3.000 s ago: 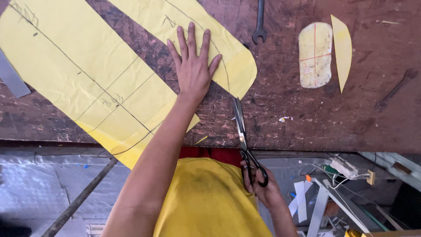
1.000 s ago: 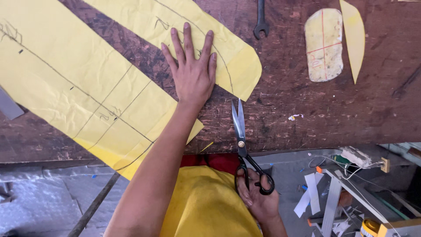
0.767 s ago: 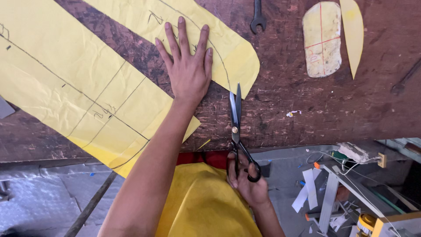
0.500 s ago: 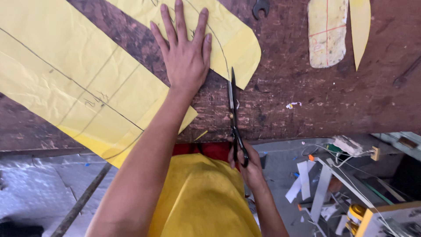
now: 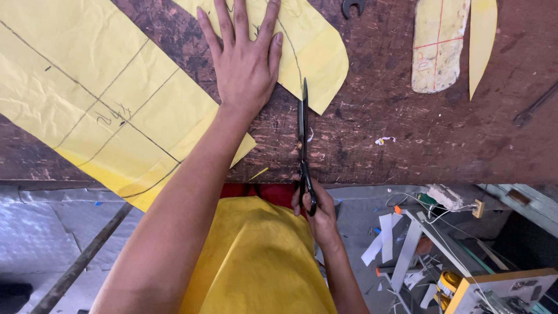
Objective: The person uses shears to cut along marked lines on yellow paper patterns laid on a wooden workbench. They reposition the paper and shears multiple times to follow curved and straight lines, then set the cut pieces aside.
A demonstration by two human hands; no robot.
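On the worn brown worktop [image 5: 407, 128], two yellow paper sheets [image 5: 87, 99] are spread, the upper sheet [image 5: 308, 46] pinned by the flat left hand [image 5: 244, 64]. One pair of black scissors [image 5: 303, 145], shifted closer to that sheet than before, is held with blades closed in the right hand's [image 5: 317, 212] grip.

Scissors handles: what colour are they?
Black, on the scissors held in the right hand; head view.

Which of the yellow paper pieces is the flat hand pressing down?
The rounded-end yellow sheet at top centre, under the left hand. The big lined sheet lies left of it; the narrow sliver lies far right.
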